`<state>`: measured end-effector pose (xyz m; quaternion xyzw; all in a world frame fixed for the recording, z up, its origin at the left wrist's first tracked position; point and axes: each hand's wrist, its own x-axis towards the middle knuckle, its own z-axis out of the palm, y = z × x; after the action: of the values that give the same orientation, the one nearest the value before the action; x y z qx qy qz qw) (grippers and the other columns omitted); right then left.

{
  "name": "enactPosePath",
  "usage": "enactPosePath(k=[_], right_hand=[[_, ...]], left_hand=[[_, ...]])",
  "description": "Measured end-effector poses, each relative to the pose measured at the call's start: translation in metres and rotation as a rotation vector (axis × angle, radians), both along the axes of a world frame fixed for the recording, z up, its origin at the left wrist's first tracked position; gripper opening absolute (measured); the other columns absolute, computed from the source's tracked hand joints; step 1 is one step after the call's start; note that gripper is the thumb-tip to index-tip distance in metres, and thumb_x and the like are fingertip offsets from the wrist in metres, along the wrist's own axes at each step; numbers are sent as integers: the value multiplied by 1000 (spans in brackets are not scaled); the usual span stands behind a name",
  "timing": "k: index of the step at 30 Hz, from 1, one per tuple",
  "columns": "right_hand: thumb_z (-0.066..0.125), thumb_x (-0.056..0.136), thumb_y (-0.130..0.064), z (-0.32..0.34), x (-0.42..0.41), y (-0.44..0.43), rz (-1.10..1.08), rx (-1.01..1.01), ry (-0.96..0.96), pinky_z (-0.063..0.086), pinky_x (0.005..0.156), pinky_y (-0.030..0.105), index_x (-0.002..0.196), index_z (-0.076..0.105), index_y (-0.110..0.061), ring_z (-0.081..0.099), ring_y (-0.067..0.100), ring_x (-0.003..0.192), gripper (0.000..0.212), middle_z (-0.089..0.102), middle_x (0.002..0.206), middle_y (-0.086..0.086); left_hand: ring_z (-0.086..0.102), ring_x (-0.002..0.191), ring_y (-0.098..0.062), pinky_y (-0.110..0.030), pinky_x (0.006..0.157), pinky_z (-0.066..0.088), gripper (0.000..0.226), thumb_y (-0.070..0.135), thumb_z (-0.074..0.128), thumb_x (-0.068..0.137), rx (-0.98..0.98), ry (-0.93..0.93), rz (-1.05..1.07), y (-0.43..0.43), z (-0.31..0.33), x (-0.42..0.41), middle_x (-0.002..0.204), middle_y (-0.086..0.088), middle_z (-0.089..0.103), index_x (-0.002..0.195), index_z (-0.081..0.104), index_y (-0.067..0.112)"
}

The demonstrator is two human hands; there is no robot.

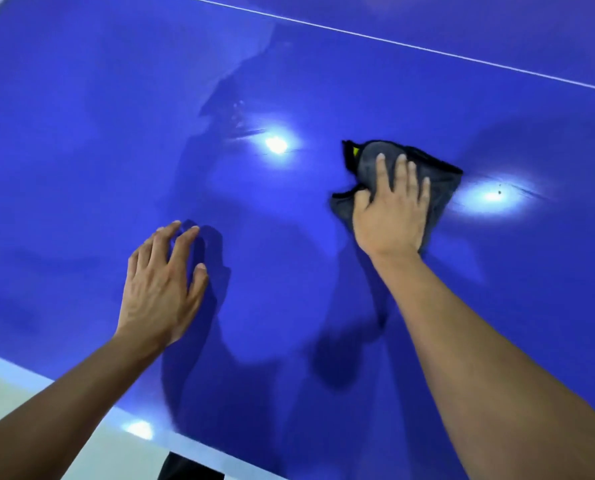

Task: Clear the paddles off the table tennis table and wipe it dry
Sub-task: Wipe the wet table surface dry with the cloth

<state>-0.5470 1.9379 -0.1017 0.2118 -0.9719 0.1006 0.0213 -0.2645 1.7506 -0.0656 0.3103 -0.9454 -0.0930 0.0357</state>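
Observation:
The blue table tennis table (81, 150) fills the view, glossy and reflecting lamps. A grey cloth (441, 188) with a black edge and a small yellow tag lies bunched on it right of centre. My right hand (391, 206) presses flat on the cloth, fingers spread over it, thumb tucked into a fold. My left hand (162, 282) rests on the bare table surface to the left, fingers apart, holding nothing. A wet smear (233, 112) shows beyond the hands. No paddle is in view.
A thin white centre line (427, 49) crosses the table at the top. The table's white near edge (81, 396) runs diagonally at the bottom left, with pale floor (19, 403) beyond it.

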Motion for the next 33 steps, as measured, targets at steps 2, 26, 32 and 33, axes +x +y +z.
enactPosePath(k=[2,26,32,33], right_hand=[[31,92,-43,0,25,-41,77,-24,11,11,126,51,158,34,-18,25,31,153,71,29,164,16],[33,99,-46,5,282,-164,144,-51,-107,7,126,52,160,28,-29,14,22,157,64,20,169,3],[39,98,-44,13,353,-137,227,-88,-112,14,126,51,159,34,-26,21,24,155,64,27,166,6],[39,98,-42,13,364,-133,230,-91,-114,15,126,50,158,34,-25,22,24,155,63,28,166,6]], left_hand=[[43,133,-42,-54,110,34,56,35,43,95,-6,1,-22,-12,-1,7,151,-15,40,146,45,12],[44,133,-42,-57,102,41,56,39,38,93,105,-93,-67,-157,14,160,157,-13,36,143,49,16],[42,133,-42,-57,104,39,49,34,45,97,211,-78,63,-129,26,189,158,-11,33,142,50,17],[42,132,-42,-57,103,40,50,35,45,96,211,-90,51,-126,30,194,158,-11,33,142,50,17]])
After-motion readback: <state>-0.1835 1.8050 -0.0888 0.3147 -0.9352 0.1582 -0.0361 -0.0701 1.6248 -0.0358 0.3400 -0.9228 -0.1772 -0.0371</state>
